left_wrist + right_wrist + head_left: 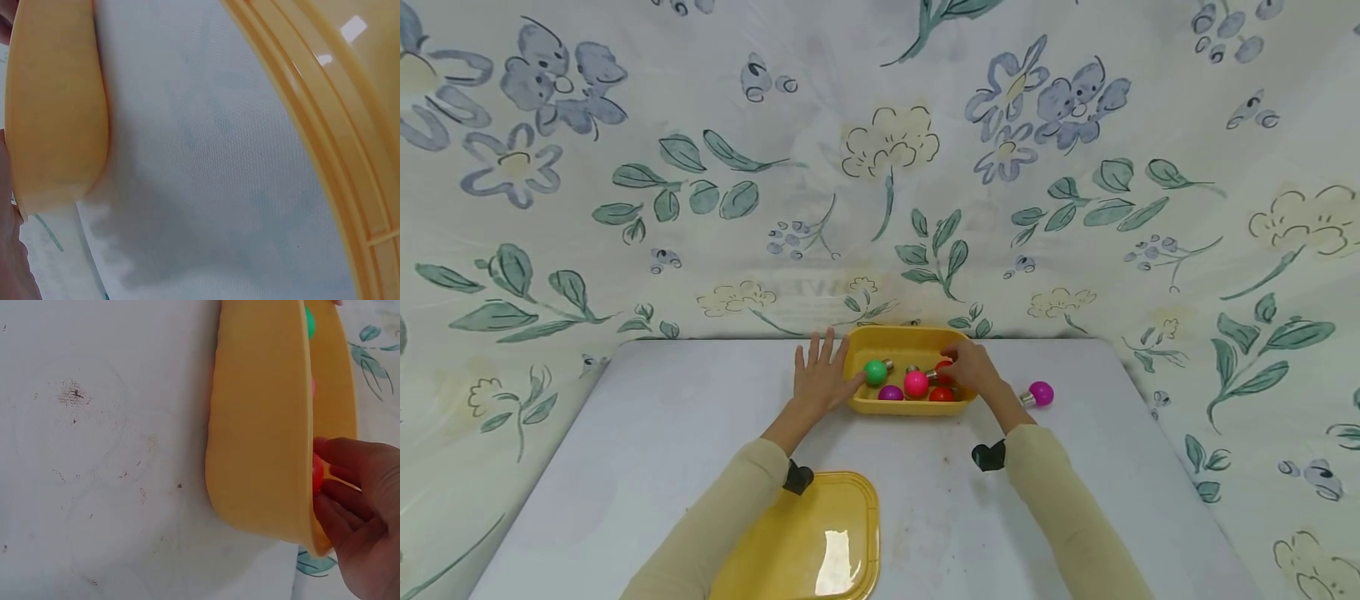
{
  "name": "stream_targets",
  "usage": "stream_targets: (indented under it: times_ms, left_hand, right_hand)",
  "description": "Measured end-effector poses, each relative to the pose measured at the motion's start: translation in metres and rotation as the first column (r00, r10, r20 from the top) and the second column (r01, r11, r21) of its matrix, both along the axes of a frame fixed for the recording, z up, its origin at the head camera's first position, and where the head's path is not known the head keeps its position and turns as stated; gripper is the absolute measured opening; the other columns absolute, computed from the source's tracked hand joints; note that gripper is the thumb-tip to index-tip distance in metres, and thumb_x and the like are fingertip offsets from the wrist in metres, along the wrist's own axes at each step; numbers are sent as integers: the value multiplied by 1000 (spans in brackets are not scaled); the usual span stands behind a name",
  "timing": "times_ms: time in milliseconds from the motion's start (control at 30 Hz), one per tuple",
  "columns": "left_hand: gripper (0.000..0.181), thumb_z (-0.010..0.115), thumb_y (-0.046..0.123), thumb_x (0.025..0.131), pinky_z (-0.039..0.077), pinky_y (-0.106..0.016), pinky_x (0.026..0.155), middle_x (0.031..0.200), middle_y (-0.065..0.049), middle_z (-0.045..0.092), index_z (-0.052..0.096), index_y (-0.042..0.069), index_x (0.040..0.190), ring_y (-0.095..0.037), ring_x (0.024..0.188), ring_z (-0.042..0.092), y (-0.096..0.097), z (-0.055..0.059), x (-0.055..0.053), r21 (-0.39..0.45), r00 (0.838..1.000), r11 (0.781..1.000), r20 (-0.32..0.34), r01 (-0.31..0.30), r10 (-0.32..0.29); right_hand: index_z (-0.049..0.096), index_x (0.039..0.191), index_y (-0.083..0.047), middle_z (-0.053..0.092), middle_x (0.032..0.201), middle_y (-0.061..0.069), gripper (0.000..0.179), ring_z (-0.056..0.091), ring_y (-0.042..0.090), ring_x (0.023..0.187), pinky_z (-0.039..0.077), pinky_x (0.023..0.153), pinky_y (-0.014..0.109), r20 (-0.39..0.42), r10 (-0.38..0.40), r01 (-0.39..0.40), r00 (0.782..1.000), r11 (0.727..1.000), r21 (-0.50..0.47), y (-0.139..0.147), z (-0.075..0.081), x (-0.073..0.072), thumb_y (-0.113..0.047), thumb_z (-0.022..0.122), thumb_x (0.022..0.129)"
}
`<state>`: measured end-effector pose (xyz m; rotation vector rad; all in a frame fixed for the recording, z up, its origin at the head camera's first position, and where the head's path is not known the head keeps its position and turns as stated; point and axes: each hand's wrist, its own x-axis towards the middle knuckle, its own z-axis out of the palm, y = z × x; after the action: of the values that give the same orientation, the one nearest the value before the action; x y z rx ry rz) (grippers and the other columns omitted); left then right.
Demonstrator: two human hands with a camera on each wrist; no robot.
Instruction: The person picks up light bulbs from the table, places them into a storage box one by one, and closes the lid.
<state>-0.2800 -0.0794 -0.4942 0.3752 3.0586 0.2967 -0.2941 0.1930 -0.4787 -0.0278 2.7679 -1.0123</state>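
A yellow plastic tub (910,407) stands at the back of the table with several small colored light bulbs in it. Among them are a green bulb (876,372), a pink bulb (916,383), a purple bulb (891,392) and a red bulb (942,394). My left hand (823,379) is at the tub's left end, fingers spread and straight, thumb over the rim. Reaching over the right end, my right hand (972,368) pinches another red bulb (317,474) between thumb and fingers, inside the tub.
A magenta bulb (1041,393) with a silver base lies on the white table (625,467), right of the tub. Near the front, a yellow tray (850,575) lies partly under my left sleeve (715,508). Behind the table hangs a flowered cloth (820,183).
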Motion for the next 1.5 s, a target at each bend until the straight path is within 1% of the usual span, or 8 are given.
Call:
stream_targets:
  times_ms: [300, 500, 633, 833, 1033, 1200, 1300, 1500]
  left_hand:
    - [80, 44, 56, 99, 1, -60, 117, 165, -20, 6, 24, 7, 159, -42, 150, 3, 0, 0, 1, 13, 1000, 1000, 6, 5, -5]
    - [79, 44, 56, 100, 1, -60, 117, 165, -20, 7, 24, 7, 159, -42, 150, 4, 0, -1, 0, 7, 1000, 1000, -10, 7, -7]
    - [80, 45, 56, 99, 2, -60, 117, 165, -20, 7, 24, 7, 159, -42, 149, 5, 0, -1, 0, 9, 1000, 1000, -11, 9, -9]
    - [80, 44, 57, 99, 2, -60, 117, 165, -20, 7, 24, 7, 159, -42, 149, 5, -1, 0, 0, 2, 1000, 1000, -9, 6, -6]
    - [80, 44, 56, 100, 3, -60, 117, 165, -20, 7, 23, 7, 159, -42, 150, 4, 0, 0, 0, 16, 1000, 1000, -2, 8, -8]
    - [79, 43, 56, 100, 5, -60, 117, 165, -20, 7, 23, 7, 159, -41, 150, 4, 0, 0, 0, 11, 1000, 1000, 0, 6, -6]
    - [79, 44, 55, 100, 5, -60, 117, 165, -20, 7, 24, 7, 159, -42, 150, 3, -1, 1, 1, 14, 1000, 1000, -2, 6, -6]
    - [79, 45, 54, 99, 6, -61, 116, 164, -21, 9, 26, 5, 158, -42, 149, 5, -1, 3, 2, 25, 1000, 1000, -15, 13, -12]
  right_hand:
    - [65, 129, -1, 65, 123, 17, 39, 60, 33, 112, 53, 94, 38, -26, -39, 37, 999, 996, -76, 14, 1, 2, -16, 70, 94]
    - [64, 130, -2, 64, 126, 17, 40, 59, 33, 117, 50, 97, 41, -13, -92, 87, 996, 972, -216, 29, 3, 6, -19, 70, 94]
    - [64, 131, -2, 63, 129, 17, 39, 58, 34, 120, 49, 99, 42, -19, -102, 94, 995, 963, -252, 39, 4, 9, -18, 69, 95]
    - [62, 133, -1, 62, 131, 18, 41, 57, 35, 123, 47, 101, 44, -27, -91, 81, 995, 963, -259, 53, 9, 15, -18, 68, 96]
    - [61, 133, 1, 61, 133, 20, 40, 55, 36, 124, 47, 102, 46, -32, -89, 78, 995, 963, -258, 69, 16, 28, -15, 67, 97]
    - [60, 133, 4, 60, 133, 23, 41, 57, 37, 122, 47, 101, 46, -63, -73, 55, 995, 965, -258, 88, 15, 35, -14, 67, 97]
    - [60, 133, 2, 60, 133, 22, 42, 57, 37, 122, 47, 101, 46, -60, -87, 70, 994, 968, -242, 100, 13, 40, -17, 68, 96]
    - [59, 136, 1, 56, 138, 22, 43, 47, 41, 132, 43, 103, 51, -60, -95, 81, 994, 976, -204, 122, 10, 50, -17, 67, 97]
